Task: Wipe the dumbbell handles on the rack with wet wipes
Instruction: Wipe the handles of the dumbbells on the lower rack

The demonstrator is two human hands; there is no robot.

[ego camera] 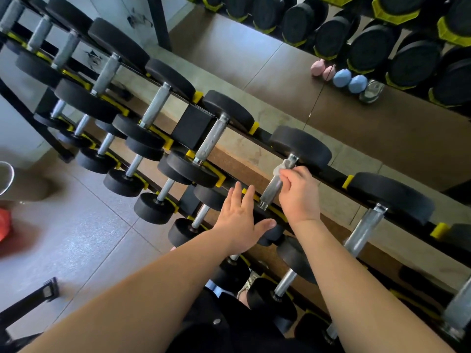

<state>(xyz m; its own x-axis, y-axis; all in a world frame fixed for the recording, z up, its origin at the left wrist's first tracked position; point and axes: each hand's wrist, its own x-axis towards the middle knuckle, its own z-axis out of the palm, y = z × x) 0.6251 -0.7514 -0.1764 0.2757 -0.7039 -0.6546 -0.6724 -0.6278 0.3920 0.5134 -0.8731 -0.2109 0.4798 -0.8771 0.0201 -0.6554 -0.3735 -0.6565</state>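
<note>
A black rack (336, 171) with yellow cradles carries several black dumbbells with knurled steel handles. My right hand (298, 192) pinches a small wet wipe (280, 168) against the upper part of one steel handle (271, 189) on the top row. The near weight of that same dumbbell (267, 220) has my left hand (240, 217) lying flat on it, fingers straight and spread. The far weight (300, 146) sits against the back rail.
More dumbbells fill the lower rows and run off to the left. A mirror behind the rack reflects another rack (407, 47) and small pink and blue dumbbells (341, 75). A red object (3, 225) and a black bench foot (48, 291) stand on the tiled floor.
</note>
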